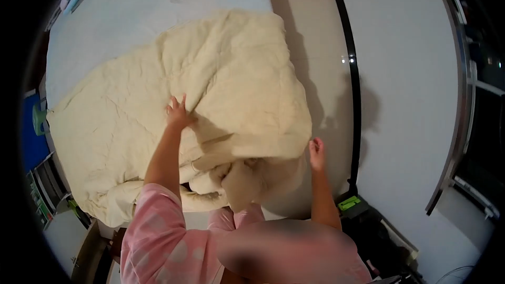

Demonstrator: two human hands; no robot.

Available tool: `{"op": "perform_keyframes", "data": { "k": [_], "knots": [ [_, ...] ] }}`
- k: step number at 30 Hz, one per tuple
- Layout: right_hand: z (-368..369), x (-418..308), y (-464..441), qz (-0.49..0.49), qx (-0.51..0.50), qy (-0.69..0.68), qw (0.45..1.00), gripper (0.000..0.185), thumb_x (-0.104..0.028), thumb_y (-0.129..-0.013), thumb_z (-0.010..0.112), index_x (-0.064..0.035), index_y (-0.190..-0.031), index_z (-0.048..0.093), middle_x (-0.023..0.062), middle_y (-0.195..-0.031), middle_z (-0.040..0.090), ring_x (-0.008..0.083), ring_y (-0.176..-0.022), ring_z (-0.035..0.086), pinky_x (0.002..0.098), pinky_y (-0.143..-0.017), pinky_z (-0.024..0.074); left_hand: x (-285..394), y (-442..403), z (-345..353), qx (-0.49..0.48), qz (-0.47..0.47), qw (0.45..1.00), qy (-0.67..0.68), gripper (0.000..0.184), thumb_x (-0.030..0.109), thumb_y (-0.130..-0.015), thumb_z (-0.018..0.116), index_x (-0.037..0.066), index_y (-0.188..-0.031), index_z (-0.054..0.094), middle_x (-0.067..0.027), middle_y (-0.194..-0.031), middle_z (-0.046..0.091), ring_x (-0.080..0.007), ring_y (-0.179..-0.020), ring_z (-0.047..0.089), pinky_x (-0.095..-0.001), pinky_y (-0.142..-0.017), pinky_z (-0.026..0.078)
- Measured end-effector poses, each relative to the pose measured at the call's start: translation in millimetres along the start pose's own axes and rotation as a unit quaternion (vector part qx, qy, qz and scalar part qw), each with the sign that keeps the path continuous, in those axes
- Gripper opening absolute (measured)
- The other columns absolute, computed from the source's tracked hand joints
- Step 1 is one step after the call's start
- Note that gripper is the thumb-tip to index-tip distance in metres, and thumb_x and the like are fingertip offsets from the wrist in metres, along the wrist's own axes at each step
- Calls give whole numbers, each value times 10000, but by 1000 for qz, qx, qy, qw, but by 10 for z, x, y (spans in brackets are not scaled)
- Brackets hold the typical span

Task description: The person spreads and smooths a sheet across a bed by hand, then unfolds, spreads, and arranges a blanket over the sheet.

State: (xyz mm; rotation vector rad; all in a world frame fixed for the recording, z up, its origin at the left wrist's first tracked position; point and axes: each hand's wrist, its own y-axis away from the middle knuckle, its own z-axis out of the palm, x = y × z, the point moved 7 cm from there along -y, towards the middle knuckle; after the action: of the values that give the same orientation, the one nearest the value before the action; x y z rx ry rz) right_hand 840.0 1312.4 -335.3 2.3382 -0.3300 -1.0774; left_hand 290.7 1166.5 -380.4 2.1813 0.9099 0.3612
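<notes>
A cream quilt (242, 84) lies over the near part of a bed with a pale blue sheet (137, 16). Its near edge is bunched and folded in front of my legs. My left hand (179, 114) is over the middle of the quilt with its fingers spread, holding nothing; whether it touches the cloth is hard to tell. Just beyond the quilt's right edge is my right hand (316, 148), its fingers curled together. What that hand holds, if anything, is hidden.
A white wall (405, 89) with a black baseboard (353, 89) stands on the right, beside the tiled floor (321, 37). Dark items and a green object (349, 203) lie at the lower right. A green chair-like item (39, 120) is at the left.
</notes>
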Motion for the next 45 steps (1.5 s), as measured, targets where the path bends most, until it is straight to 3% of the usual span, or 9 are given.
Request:
{"op": "perform_keyframes", "data": {
  "k": [7, 10, 15, 18, 23, 28, 30, 37, 45],
  "knots": [
    [531, 661, 990, 92, -112, -230, 962, 756, -397, -805, 654, -24, -1356, 295, 176, -1261, 468, 288, -1158, 428, 410, -944, 371, 342, 1570, -413, 357, 236, 880, 206, 492, 166, -771, 678, 68, -1210, 478, -173, -1189, 487, -364, -1107, 450, -406, -947, 374],
    [661, 1006, 1010, -8, 26, 69, 997, 867, -396, -716, 733, -19, -1356, 284, 187, -1292, 429, 319, -1217, 353, 435, -976, 335, 724, 2565, 156, 295, 316, 861, 267, 482, 127, -702, 681, 53, -1147, 511, -165, -1054, 525, -355, -983, 482, -404, -876, 392],
    [694, 892, 1262, 22, 179, 89, 980, 860, -410, -680, 749, -34, -1334, 337, 182, -1351, 354, 334, -1204, 359, 454, -988, 315, 1104, 3615, 782, 259, 359, 883, 154, 916, 410, -582, 789, 175, -1350, 349, -211, -1334, 317, -401, -1125, 417, -465, -946, 371],
    [1086, 630, 1353, 55, -11, -114, 992, 827, -550, -723, 661, -35, -1303, 374, 164, -1263, 436, 295, -1055, 455, 421, -946, 351, 1013, 3461, 1056, 132, 279, 922, 235, 897, 260, -600, 795, 190, -1358, 320, -221, -1361, 289, -418, -1124, 444, -438, -904, 427],
    [1502, 276, 1970, 213, -297, -334, 869, 840, -657, -771, 529, -92, -1361, 335, 76, -1288, 463, 235, -1109, 477, 377, -912, 381, 1080, 3602, 937, 82, 276, 879, 380, 641, 222, -704, 662, 120, -1268, 375, -232, -842, 602, -389, -858, 588, -425, -751, 465],
    [536, -306, 2452, 82, -207, -515, 828, 717, -117, -836, 619, -229, -1417, 213, 116, -1307, 437, 244, -1149, 465, 369, -887, 438, 1532, 4428, 934, -65, 329, 850, 406, 757, 242, -701, 696, 65, -1323, 302, -243, -1087, 553, -311, -1029, 549, -348, -882, 426],
    [3, -294, 2417, -16, -112, -418, 901, 621, 51, -742, 531, -188, -1301, 402, 117, -1223, 477, 239, -1055, 509, 351, -874, 448, 1760, 4703, 1071, -110, 359, 816, 439, 802, 226, -705, 694, 28, -1347, 256, -224, -1140, 525, -279, -1073, 519, -333, -920, 398],
    [-1585, -41, 2483, -75, 69, -354, 930, 445, 67, -665, 465, -84, -1078, 531, 106, -1082, 530, 239, -971, 526, 321, -858, 439, 2838, 5471, 1522, -372, 320, 645, 586, 809, 188, -731, 650, -3, -1379, 206, -163, -1239, 463, -233, -1125, 462, -329, -951, 375],
    [-2144, 719, 2110, -7, 47, -214, 976, 400, 80, -662, 431, -69, -1001, 581, 107, -1085, 559, 236, -975, 538, 291, -859, 413, 3608, 5510, 2323, -435, 215, 652, 583, 789, 216, -756, 638, 42, -1390, 202, -144, -1233, 466, -222, -1067, 484, -308, -887, 414]
  ]
}}
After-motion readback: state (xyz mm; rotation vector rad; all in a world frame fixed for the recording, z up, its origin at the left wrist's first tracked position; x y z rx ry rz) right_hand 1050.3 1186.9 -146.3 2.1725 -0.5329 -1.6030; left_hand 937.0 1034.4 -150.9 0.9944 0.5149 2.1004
